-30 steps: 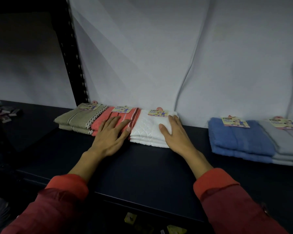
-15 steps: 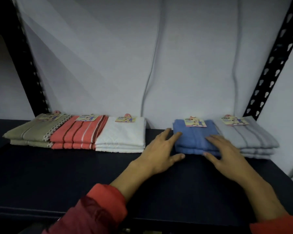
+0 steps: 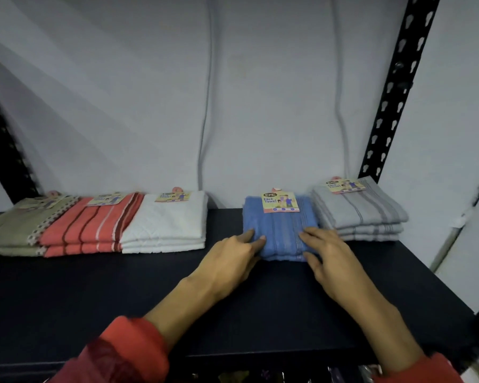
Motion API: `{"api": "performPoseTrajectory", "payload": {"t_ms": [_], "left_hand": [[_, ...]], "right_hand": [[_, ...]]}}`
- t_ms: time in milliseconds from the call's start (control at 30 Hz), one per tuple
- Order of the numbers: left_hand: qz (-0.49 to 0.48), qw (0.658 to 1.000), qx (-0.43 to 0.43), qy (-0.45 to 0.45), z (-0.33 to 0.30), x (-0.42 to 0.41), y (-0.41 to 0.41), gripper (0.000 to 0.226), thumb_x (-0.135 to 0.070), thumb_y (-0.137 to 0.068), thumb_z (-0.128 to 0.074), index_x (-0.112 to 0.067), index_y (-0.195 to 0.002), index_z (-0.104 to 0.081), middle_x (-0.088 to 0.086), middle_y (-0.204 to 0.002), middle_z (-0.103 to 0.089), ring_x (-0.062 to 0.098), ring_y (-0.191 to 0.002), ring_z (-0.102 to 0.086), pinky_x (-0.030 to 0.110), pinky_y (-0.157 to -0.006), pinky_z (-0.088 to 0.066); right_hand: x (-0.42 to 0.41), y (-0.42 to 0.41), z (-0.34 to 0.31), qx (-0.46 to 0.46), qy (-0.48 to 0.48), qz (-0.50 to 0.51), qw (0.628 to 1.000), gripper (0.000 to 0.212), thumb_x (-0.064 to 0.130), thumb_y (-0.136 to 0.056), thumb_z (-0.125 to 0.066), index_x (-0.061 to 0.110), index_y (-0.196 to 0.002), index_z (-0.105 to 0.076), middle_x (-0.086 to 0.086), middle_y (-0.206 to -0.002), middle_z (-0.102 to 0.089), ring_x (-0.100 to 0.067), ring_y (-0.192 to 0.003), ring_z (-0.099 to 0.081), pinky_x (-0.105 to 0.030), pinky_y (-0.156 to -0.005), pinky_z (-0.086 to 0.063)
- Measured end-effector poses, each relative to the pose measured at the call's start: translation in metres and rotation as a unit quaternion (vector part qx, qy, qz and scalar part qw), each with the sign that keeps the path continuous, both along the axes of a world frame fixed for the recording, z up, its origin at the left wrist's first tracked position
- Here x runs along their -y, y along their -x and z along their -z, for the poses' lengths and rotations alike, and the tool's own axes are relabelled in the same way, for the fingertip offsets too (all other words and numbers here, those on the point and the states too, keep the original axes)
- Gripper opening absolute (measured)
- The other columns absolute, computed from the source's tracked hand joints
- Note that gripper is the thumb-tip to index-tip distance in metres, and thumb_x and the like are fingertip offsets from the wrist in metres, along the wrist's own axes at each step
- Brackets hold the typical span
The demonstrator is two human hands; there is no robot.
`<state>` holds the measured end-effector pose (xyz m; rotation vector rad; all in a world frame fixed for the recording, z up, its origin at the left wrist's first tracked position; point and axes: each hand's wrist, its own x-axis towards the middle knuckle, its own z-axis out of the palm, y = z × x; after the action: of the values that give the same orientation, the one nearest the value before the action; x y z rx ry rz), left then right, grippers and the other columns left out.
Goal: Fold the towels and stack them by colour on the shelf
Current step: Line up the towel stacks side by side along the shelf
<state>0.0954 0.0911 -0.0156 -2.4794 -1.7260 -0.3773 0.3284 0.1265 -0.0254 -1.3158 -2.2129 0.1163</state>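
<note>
A person in red sleeves point(image 3: 127, 352) reaches both hands to a stack of folded blue face towels point(image 3: 281, 230) on a dark shelf point(image 3: 94, 294). The left hand point(image 3: 233, 258) lies against the stack's left front corner, fingers nearly straight, fingertips on the top towel. The right hand point(image 3: 328, 255) rests on its right front corner, fingers extended over the cloth and thumb at the front edge; neither hand visibly grasps the towels. A grey striped stack point(image 3: 362, 214) sits just beside the blue one to the right. Further left, apart from it, white point(image 3: 169, 225), coral striped point(image 3: 91, 228) and olive point(image 3: 9, 230) stacks lie side by side. A paper label point(image 3: 280, 202) reads "Face Towel".
</note>
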Motion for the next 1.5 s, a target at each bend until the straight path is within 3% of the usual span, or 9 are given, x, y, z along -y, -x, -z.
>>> {"api": "performPoseTrajectory", "payload": {"t_ms": [167,267,433,533,733,1000,1267,1400,1500], "left_hand": [[-0.016,0.999,0.018,0.040,-0.011,0.043,0.018,0.064,-0.071,-0.093,-0.042,-0.039,-0.147,-0.050,-0.003,-0.158,-0.043,0.022,-0.133,-0.056,0.041,-0.102,-0.052],[-0.038,0.998,0.011,0.048,-0.039,0.038,0.015,0.069,-0.084,-0.085,-0.040,-0.044,-0.138,-0.058,-0.012,-0.149,-0.051,0.012,-0.134,-0.052,0.037,-0.102,-0.049],[-0.077,0.975,0.206,0.036,-0.040,-0.029,-0.012,0.055,-0.062,-0.095,-0.038,-0.026,-0.129,-0.062,0.005,-0.131,-0.062,0.024,-0.123,-0.057,0.040,-0.102,-0.046],[-0.113,0.957,0.257,0.076,-0.011,-0.061,-0.032,0.040,-0.036,-0.101,-0.041,-0.008,-0.122,-0.059,0.018,-0.127,-0.061,0.036,-0.123,-0.052,0.044,-0.107,-0.038],[-0.120,0.942,0.284,0.133,0.012,-0.047,-0.042,0.067,-0.047,-0.107,-0.032,-0.016,-0.163,-0.009,0.006,-0.171,0.004,0.031,-0.155,0.015,0.040,-0.126,0.002],[-0.077,0.950,0.265,0.147,0.010,-0.011,-0.037,0.093,-0.065,-0.099,-0.039,-0.018,-0.161,0.012,-0.009,-0.168,0.021,0.017,-0.153,0.023,0.032,-0.122,0.005],[-0.032,0.971,0.142,0.187,-0.002,0.026,-0.027,0.137,-0.092,-0.069,-0.055,-0.024,-0.157,0.025,-0.018,-0.163,0.030,0.006,-0.149,0.029,0.046,-0.125,-0.013],[-0.007,0.983,0.095,0.158,-0.016,0.027,-0.005,0.130,-0.097,-0.068,-0.043,-0.026,-0.161,0.013,-0.013,-0.167,0.019,0.007,-0.152,0.023,0.045,-0.128,-0.005],[-0.027,0.988,0.135,0.063,-0.027,0.027,0.031,0.108,-0.092,-0.078,-0.029,-0.030,-0.163,-0.007,-0.008,-0.170,0.007,0.006,-0.152,0.022,0.037,-0.127,0.005]], "right_hand": [[0.040,-0.009,-0.018,0.050,0.034,-0.060,0.996,0.040,0.022,-0.092,-0.071,0.012,-0.130,-0.065,0.005,-0.131,-0.058,-0.013,-0.120,-0.051,-0.016,-0.101,-0.033],[0.028,-0.006,-0.041,0.073,0.039,-0.070,0.994,0.024,0.030,-0.101,-0.053,0.018,-0.116,-0.068,0.007,-0.119,-0.062,-0.015,-0.115,-0.053,-0.028,-0.101,-0.041],[-0.033,0.039,-0.050,0.062,0.026,0.015,0.998,0.039,0.033,-0.099,-0.028,0.013,-0.092,-0.061,-0.006,-0.100,-0.064,-0.030,-0.099,-0.059,-0.046,-0.087,-0.048],[-0.052,0.053,-0.025,0.114,0.053,0.024,0.992,0.038,0.021,-0.104,-0.030,0.002,-0.121,-0.059,-0.015,-0.130,-0.058,-0.034,-0.131,-0.046,-0.043,-0.112,-0.034],[-0.046,0.050,-0.007,0.059,0.104,0.025,0.993,0.054,0.024,-0.108,-0.028,0.002,-0.157,-0.017,-0.012,-0.167,-0.009,-0.024,-0.155,0.002,-0.035,-0.125,0.001],[-0.018,0.029,0.004,-0.051,0.174,0.029,0.983,0.070,0.045,-0.106,-0.033,0.015,-0.161,-0.001,0.007,-0.167,0.013,-0.010,-0.154,0.006,-0.026,-0.121,-0.003],[0.023,0.016,0.004,-0.173,0.169,0.038,0.970,0.063,0.043,-0.104,-0.043,0.028,-0.160,-0.018,0.016,-0.167,-0.002,-0.010,-0.147,-0.029,-0.024,-0.110,-0.031],[0.048,0.026,-0.003,-0.243,0.092,0.043,0.965,0.060,0.035,-0.102,-0.051,0.020,-0.157,-0.029,0.011,-0.166,-0.011,0.001,-0.140,-0.026,-0.016,-0.108,-0.026],[0.058,0.033,0.007,-0.215,0.043,0.005,0.976,0.065,0.044,-0.098,-0.052,0.025,-0.157,-0.030,0.010,-0.167,-0.005,-0.006,-0.153,-0.006,-0.029,-0.122,-0.016]]}}
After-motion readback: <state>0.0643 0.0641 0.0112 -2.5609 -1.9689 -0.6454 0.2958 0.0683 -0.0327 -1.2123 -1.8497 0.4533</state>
